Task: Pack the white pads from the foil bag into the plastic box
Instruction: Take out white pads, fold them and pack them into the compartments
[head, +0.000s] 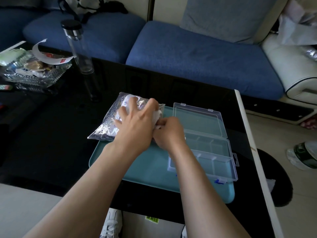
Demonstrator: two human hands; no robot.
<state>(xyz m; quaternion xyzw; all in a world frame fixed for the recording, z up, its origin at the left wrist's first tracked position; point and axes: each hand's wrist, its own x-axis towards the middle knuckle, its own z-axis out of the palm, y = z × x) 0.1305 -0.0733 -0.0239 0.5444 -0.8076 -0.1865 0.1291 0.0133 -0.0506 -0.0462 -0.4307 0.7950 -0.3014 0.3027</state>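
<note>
A blue-cushioned sofa [197,54] with cream arms is running behind the glossy black table [51,134], a grey-blue pillow [223,18] is leaning against its back, and seemingly tiled pale floor [295,194] is showing at right.

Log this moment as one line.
left hand presses foil bag | right hand pinches white pads at bag mouth | plastic box open on teal tray, visible compartments empty

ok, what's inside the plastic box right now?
The visible compartments of the plastic box look empty; the teal tray shows through. Its left end is hidden behind the right hand and forearm, so that part cannot be checked.
</note>
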